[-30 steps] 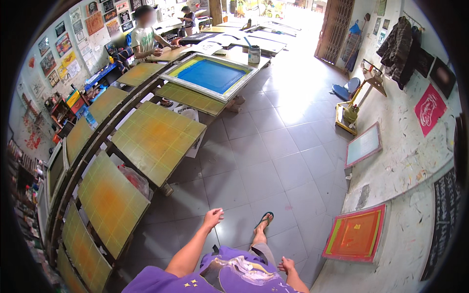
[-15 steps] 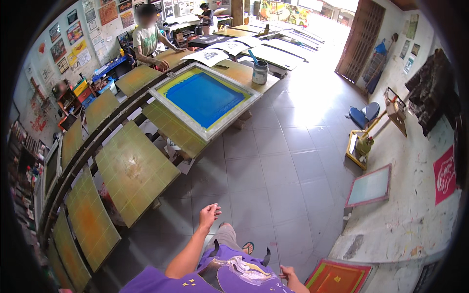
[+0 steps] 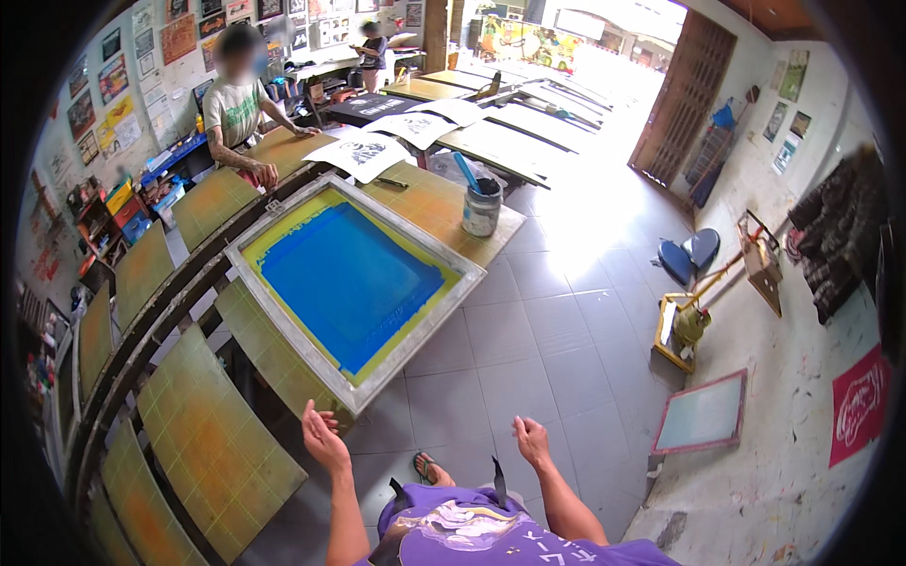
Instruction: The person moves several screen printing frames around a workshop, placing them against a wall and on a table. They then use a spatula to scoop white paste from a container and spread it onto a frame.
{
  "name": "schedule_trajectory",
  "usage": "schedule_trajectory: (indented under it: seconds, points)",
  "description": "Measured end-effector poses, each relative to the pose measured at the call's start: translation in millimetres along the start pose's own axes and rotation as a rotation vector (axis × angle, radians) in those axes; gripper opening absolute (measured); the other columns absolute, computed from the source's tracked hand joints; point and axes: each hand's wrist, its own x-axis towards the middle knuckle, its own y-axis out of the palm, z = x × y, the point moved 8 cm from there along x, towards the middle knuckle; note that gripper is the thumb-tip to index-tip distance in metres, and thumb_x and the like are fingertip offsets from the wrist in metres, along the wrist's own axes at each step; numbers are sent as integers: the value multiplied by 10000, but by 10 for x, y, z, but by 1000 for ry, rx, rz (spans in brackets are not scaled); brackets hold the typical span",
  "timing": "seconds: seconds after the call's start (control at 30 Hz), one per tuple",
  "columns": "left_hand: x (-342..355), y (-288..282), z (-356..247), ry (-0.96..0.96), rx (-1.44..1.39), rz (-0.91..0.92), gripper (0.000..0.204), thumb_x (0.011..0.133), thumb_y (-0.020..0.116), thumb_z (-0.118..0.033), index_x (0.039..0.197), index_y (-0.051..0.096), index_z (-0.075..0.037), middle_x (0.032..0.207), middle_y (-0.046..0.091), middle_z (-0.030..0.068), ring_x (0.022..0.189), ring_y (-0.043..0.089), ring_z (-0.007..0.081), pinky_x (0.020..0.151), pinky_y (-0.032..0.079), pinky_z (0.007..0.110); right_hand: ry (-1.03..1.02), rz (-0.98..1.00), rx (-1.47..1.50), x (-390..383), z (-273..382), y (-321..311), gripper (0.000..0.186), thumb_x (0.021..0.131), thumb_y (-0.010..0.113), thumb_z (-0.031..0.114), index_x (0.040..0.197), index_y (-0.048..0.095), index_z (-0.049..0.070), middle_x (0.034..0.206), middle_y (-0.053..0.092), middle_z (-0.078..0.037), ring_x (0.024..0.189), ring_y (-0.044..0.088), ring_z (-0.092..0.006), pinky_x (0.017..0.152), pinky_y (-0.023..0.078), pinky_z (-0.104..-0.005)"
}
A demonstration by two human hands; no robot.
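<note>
My left hand (image 3: pixel 324 436) is open, its fingers stretched out beside the near corner of a screen-printing frame (image 3: pixel 425 338). I cannot tell whether it touches the frame. Within the frame, blue ink (image 3: pixel 349 278) covers most of the mesh, bordered by yellow-green. The frame lies tilted across a gridded printing board (image 3: pixel 283 341). My right hand (image 3: pixel 531 441) hangs over the floor, right of the frame's near corner; its fingers are loosely bent and nothing shows in them.
An ink jar (image 3: pixel 481 209) holding a blue-handled tool stands beyond the frame, near printed white sheets (image 3: pixel 359 154). Another person (image 3: pixel 236 113) leans at the boards on the far left. More boards (image 3: pixel 222 434) line the curved rail. A framed screen (image 3: pixel 700 412) leans against the right wall.
I have moved closer to the blue-inked frame, which now looks larger and nearer. My left hand has come up beside its near corner and opened. My right hand has risen forward.
</note>
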Motion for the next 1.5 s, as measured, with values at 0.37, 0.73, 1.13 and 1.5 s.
schedule_trajectory:
  seconds: [0.37,0.73,1.13,1.5]
  points:
    - [668,131,447,-261,337,-212,586,1001,568,-377,1390,438,41,1106,646,185,921,624,224,817,494,328,-768,-155,34,1880,3056,1,238,934,635,193,1087,639,11,1081,644,-165,1056,577,-337,937,454,-410]
    - [1002,746,149,-369,695,-441,600,972,560,-477,1259,573,50,1024,692,222,988,656,334,864,493,399,-539,353,-16,3884,3459,1296,561,973,596,324,1402,460,-11,1012,689,-168,926,667,-281,839,506,-370]
    - [945,771,12,-611,671,-494,777,901,493,-681,903,681,73,860,675,271,832,655,358,766,484,436,-268,700,76,4185,3745,1416,544,1015,481,436,1008,626,-88,801,608,-125,765,536,-209,725,449,-374]
    - [-2144,608,-940,-485,434,-1145,576,934,570,-512,779,639,38,648,564,132,640,495,182,622,412,359,-539,1125,301,2737,3727,1234,565,1026,460,465,1129,622,-66,1001,649,-139,865,583,-215,763,479,-360]
